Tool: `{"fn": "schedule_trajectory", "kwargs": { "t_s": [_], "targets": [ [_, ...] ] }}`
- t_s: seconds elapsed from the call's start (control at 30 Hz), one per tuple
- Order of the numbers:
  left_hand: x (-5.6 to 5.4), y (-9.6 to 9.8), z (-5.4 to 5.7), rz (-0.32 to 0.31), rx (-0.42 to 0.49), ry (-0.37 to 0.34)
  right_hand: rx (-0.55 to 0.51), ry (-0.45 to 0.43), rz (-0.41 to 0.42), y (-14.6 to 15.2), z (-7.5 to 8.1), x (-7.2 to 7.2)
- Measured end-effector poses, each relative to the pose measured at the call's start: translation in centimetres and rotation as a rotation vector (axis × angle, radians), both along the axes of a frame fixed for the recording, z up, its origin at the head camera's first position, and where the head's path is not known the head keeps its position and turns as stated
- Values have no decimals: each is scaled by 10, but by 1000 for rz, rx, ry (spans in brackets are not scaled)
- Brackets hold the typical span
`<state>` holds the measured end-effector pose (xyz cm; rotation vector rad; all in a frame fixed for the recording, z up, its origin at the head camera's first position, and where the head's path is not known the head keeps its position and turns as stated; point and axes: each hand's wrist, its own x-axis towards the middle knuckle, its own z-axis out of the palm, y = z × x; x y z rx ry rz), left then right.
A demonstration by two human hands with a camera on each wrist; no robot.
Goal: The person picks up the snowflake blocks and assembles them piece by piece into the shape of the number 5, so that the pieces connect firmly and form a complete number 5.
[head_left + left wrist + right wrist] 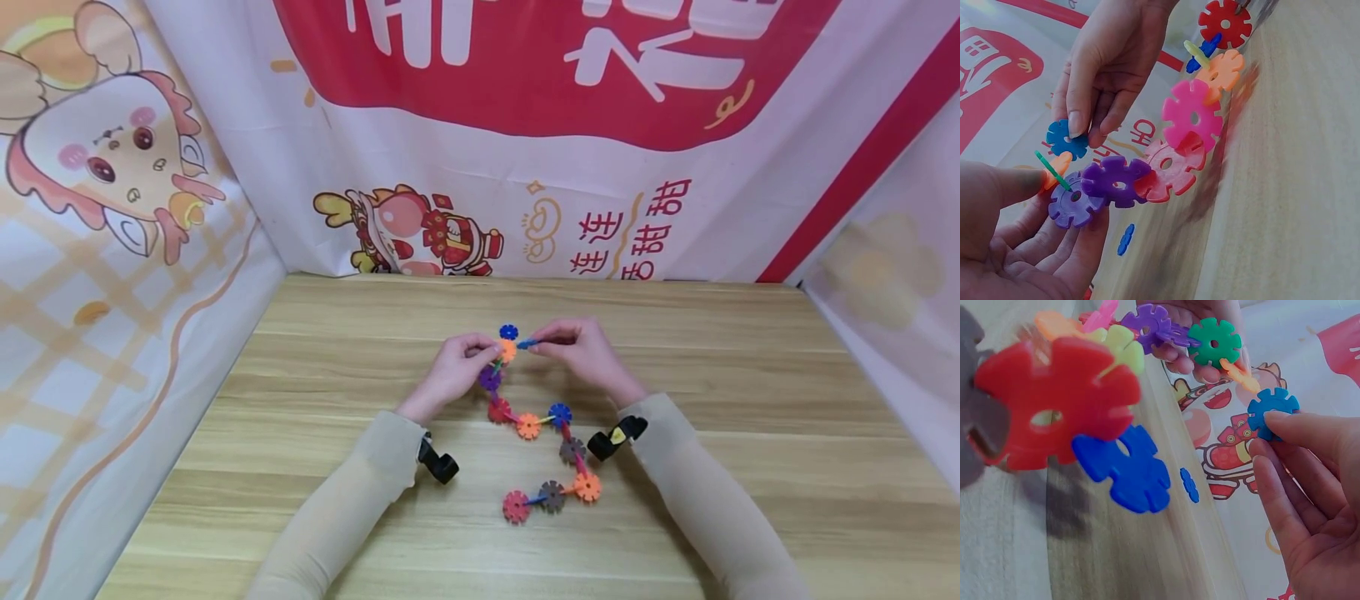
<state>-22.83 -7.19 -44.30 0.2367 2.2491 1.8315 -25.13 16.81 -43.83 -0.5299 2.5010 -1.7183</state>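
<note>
My left hand grips one end of a chain of slotted plastic discs, with the thumb on an orange disc. A green disc and two purple discs follow it, by the left fingers. Between thumb and fingertips, my right hand pinches a blue disc. Its rim meets the orange disc's edge; whether the slots are engaged I cannot tell. Beyond the hands, a separate blue disc lies on the table.
From the hands the chain winds toward me over the wooden table, past an orange disc and a grey disc to a red end disc. Printed cloth hangs behind the table and at both sides.
</note>
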Motion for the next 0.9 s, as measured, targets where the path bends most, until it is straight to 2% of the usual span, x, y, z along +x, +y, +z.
{"fn": "schedule_trajectory", "kwargs": {
  "t_s": [0.27,0.53,0.63,0.77,0.87,0.9],
  "targets": [
    [1,1,-1,14,6,-1,-19,14,22,-4,-3,1],
    [3,4,-1,74,12,9,-11,21,31,-7,-6,0],
    [3,6,-2,92,19,26,-34,39,56,-11,7,8],
    [3,8,-2,113,29,40,-44,68,61,-12,7,11],
    [3,8,-2,114,31,35,-29,77,46,-11,-5,3],
    [3,8,-2,114,32,31,-27,78,46,-11,-5,3]
  ]
}}
